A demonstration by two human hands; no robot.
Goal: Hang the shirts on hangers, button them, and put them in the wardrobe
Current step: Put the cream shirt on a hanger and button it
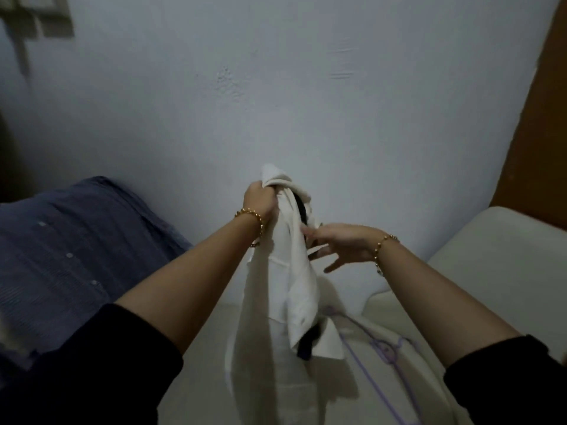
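Fingers of the left hand [260,199] are clamping round the bunched collar end of a white shirt [294,271], holding it up in front of a pale wall [276,87]. The fingers of the right hand [343,243] are spreading apart and straight, touching the shirt's front edge beside a black hanger [302,211] that is showing at the neck opening. Both forearms are reaching forward and slightly up, bead bracelets at the wrists, and the right palm is facing down.

The task is looking early. The white shirt is seemingly going onto its hanger, its front is hanging open with no buttons visibly fastened, and nothing is in a wardrobe. A blue shirt [76,240] is lying unhung at the left, and a purple hanger [383,348] is waiting on the cream cushioned surface [491,256] below.
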